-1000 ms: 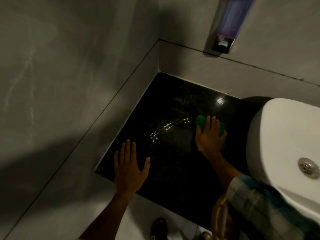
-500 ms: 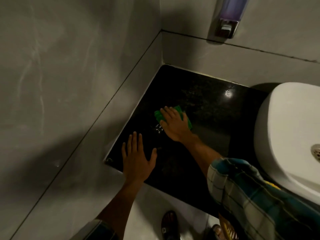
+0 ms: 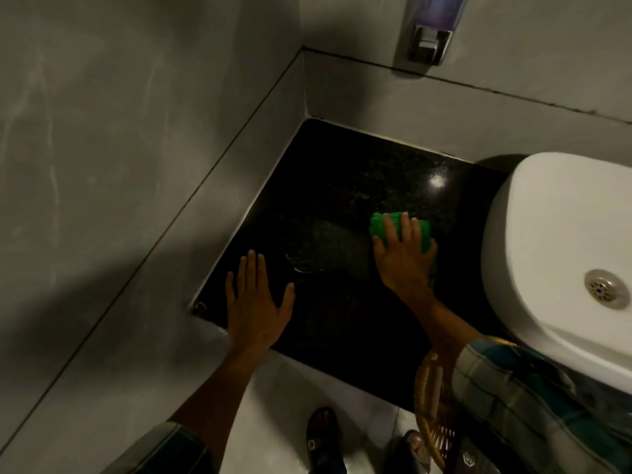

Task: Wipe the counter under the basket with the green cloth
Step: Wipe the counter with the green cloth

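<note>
The left hand [image 3: 254,302] lay flat and open, fingers spread, on the near left corner of the black tabletop [image 3: 342,186], holding nothing. To its right a faint wet streak [image 3: 301,265] glinted on the stone. Further right, the right hand [image 3: 403,258] pressed palm-down on the green cloth [image 3: 379,227], fingers laid over it and pinning it flat, close to the tabletop's right edge beside the white basin [image 3: 547,241]. The basket [image 3: 432,405] was off the tabletop, hanging by the right sleeve at the near edge, so the spot was bared and the wiping appeared well under way. The far corner looked dull and perhaps unwiped, and the basket's return remained. Grey tiled walls [image 3: 136,131] enclosed the dim corner, with a soap dispenser [image 3: 434,25] mounted above.
</note>
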Demonstrator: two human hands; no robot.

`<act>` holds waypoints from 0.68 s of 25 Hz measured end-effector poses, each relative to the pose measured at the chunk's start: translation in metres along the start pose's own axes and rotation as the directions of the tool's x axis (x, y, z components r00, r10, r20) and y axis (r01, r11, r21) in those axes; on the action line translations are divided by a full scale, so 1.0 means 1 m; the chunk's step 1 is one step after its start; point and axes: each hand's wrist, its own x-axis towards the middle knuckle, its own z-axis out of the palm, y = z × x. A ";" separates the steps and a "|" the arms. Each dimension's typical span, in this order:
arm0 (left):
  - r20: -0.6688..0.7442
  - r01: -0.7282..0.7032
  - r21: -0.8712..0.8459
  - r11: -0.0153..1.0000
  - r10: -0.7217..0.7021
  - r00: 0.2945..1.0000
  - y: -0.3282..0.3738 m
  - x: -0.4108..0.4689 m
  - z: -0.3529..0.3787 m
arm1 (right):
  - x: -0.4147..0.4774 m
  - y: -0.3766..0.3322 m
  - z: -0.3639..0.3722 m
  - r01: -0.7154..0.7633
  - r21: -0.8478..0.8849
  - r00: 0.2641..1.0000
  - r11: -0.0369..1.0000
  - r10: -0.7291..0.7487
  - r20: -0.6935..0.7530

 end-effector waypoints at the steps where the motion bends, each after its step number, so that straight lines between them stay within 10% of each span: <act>1: -0.014 0.008 -0.014 1.000 -0.008 1.000 0.000 0.001 0.000 | 0.006 -0.001 -0.001 -0.061 0.024 0.998 0.998 0.061 -0.006; 6: -0.052 0.008 -0.061 0.998 -0.011 0.999 0.002 0.002 -0.001 | 0.011 -0.072 0.008 0.156 0.107 0.977 0.982 -0.169 0.128; 12: -0.116 0.123 -0.223 0.967 -0.152 0.982 0.002 -0.002 -0.006 | -0.062 -0.121 0.012 0.606 -0.008 0.780 0.796 -0.592 0.203; 17: -0.040 0.094 -0.132 0.987 -0.100 0.994 0.001 -0.003 -0.012 | -0.092 -0.044 0.013 0.248 -0.050 0.967 0.967 -0.244 0.070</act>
